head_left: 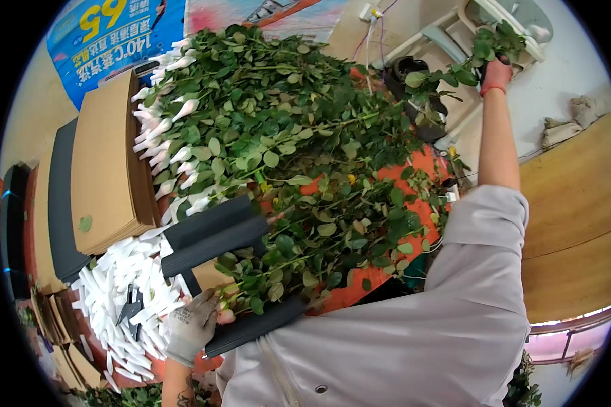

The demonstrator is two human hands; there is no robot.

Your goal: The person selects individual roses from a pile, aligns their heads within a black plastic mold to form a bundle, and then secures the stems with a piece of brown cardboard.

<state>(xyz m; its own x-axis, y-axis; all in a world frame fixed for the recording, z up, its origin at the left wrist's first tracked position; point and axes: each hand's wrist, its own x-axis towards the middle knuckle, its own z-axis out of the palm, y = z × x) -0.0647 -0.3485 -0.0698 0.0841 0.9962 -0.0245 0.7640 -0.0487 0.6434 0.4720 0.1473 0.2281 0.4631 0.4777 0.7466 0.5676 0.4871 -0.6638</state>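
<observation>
My left hand (191,328), in a pale work glove, is at the lower left beside a pink rose bud (225,316) and leafy stems; its fingers are partly hidden. My right hand (497,73), in a red glove, is stretched out to the upper right, closed around leafy rose stems (499,42). A large pile of leafy stems (271,102) with white-sleeved heads (159,129) lies across the table. Loose stems (319,237) lie nearer to me, beside dark folded sheets (210,230).
White sleeves (125,285) are heaped at the left, with a black clip-like tool (132,312) on them. Cardboard sheets (102,163) stand behind. A chair (455,34) is at the upper right, near a wooden board (577,217).
</observation>
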